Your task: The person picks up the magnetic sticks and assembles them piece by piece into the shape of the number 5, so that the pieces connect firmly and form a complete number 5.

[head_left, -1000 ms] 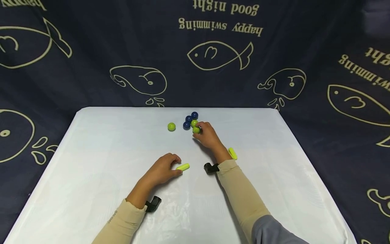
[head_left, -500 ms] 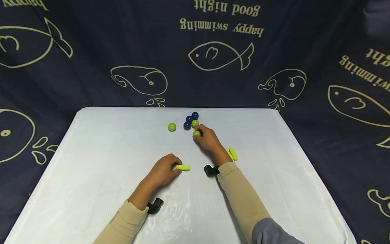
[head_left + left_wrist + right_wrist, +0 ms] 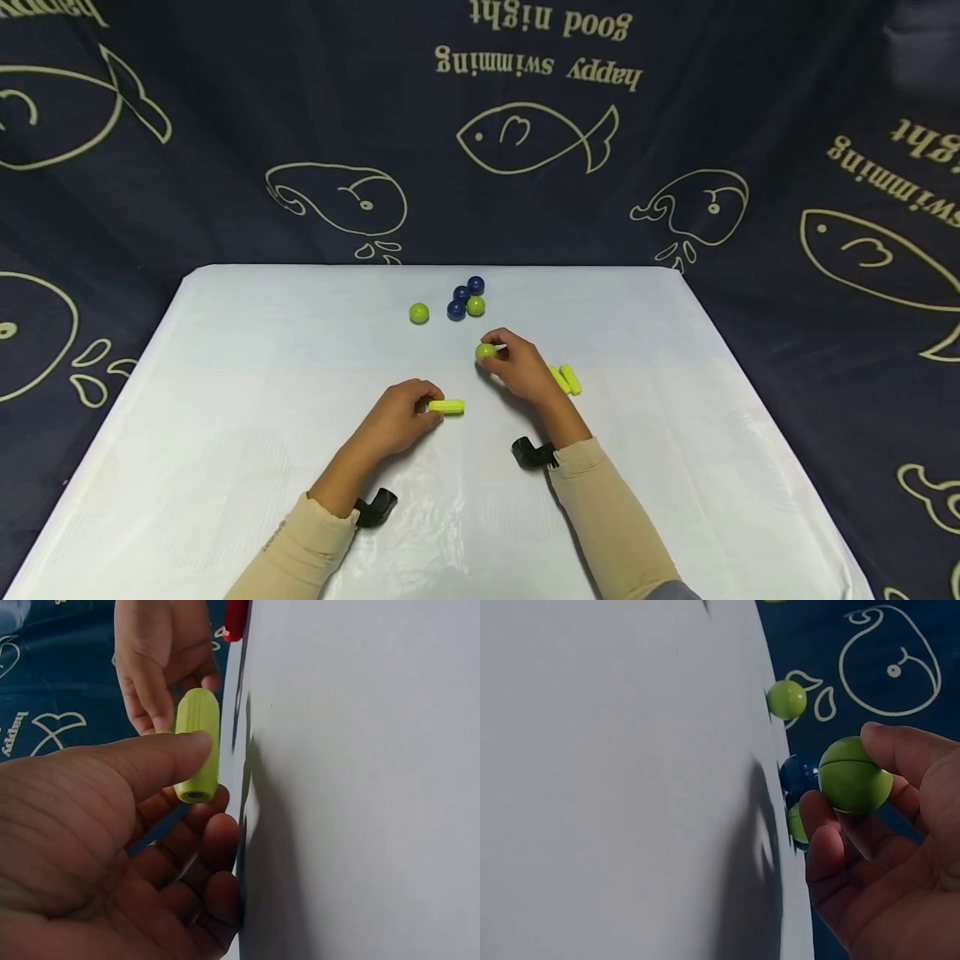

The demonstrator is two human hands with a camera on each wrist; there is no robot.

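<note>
My left hand pinches a short yellow-green rod between thumb and fingers at the middle of the table. In the left wrist view the rod shows rounded ends and a dark spot in the near one. Farther forward and to the right, my right hand grips a green ball with thumb and fingertips. A seam line crosses this ball in the right wrist view. Two more yellow-green rods lie side by side just right of that hand, one partly hidden by it.
At the back of the white table several dark blue balls cluster with a green ball. Another green ball lies apart to their left. Part of a red object shows in the left wrist view. A patterned dark cloth hangs behind.
My right hand has drawn its green ball away from the cluster, toward me. My left hand, at first around the rod, now pinches it, and the rod has turned slightly.
</note>
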